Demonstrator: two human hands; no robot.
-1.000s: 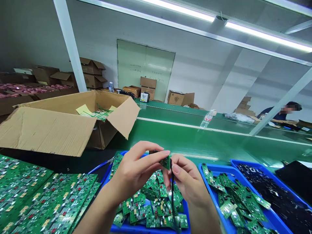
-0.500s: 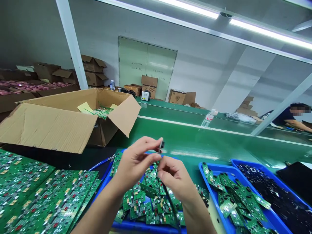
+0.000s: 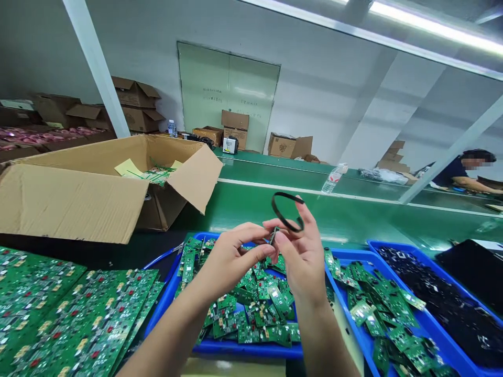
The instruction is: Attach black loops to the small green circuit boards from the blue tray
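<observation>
My left hand [image 3: 231, 256] pinches a small green circuit board [image 3: 272, 236] between thumb and fingers, held above a blue tray [image 3: 220, 345] heaped with several such boards. My right hand [image 3: 302, 251] touches the same board from the right, and a black flat cable [image 3: 286, 211] curls up in a loop over its fingers. Both hands meet just above the tray's far edge.
A second blue tray [image 3: 440, 340] of green boards lies to the right, with a third holding black parts [image 3: 440, 309] beyond it. Large green panel boards [image 3: 70, 314] lie at the left. An open cardboard box [image 3: 98, 183] stands behind them. A water bottle [image 3: 333, 179] lies on the green conveyor, where another person [image 3: 467, 170] works at the far right.
The black cable now arcs up in a loop over my right hand. Both hands rose a little and shifted right with the board. The view tilted slightly down.
</observation>
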